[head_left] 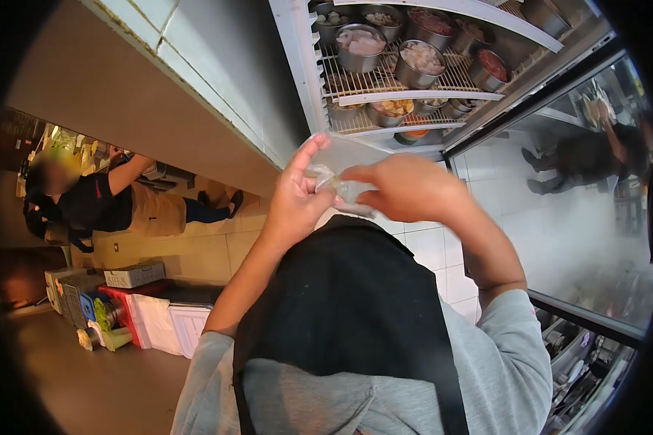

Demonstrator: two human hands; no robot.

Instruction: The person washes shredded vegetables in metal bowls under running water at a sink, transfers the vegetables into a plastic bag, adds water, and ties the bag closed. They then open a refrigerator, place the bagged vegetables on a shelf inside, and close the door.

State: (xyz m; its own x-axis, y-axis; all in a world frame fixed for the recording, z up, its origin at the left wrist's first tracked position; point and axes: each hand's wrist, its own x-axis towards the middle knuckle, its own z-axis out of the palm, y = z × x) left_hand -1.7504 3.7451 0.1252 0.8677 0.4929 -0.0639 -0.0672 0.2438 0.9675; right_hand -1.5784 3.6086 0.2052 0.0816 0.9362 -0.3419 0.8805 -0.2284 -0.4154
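Observation:
Both of my hands are at a clear plastic bag [348, 154] in front of my black apron. My left hand [301, 192] is closed on the bag's left side, its fingers pointing up and its thumb against the plastic. From the right, my right hand [403, 188] reaches over the bag with its fingers bent together on the film. Something small and pale shows inside the plastic between my hands, too unclear to name. Beyond them, metal bowls of pale pieces [421, 61] stand on the wire shelves of an open fridge.
The fridge's glass door [559, 210] stands open at the right. A tiled wall edge [218, 94] runs diagonally at upper left. Another person [138, 199] in dark clothes stands at the left, above crates and a red box [138, 319]. Utensils are at lower right.

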